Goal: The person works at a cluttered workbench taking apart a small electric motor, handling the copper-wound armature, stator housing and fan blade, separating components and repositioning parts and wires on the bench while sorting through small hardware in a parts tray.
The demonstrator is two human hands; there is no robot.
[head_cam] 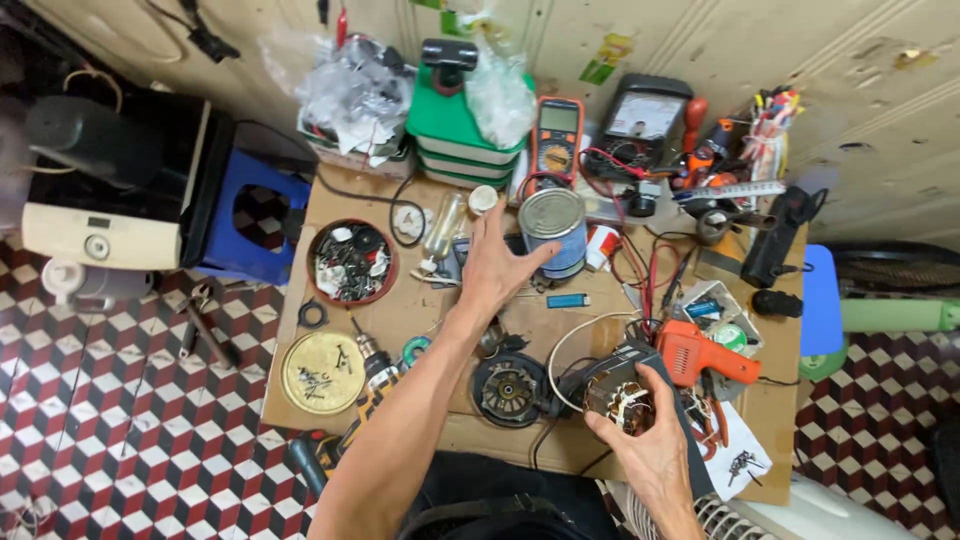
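a: where were the hands?

b: the right hand (pixel 640 425) was clamped around the motor stator (pixel 618 392), copper windings showing, at the near edge of the table (pixel 300 330). the left hand (pixel 497 262) was spread open, empty, reaching beside the tin can (pixel 553 230).

a: how would the stator handle?

b: heavy and rigid, i'd judge. best gripped by its laminated iron body; the windings and thin leads looked fragile.
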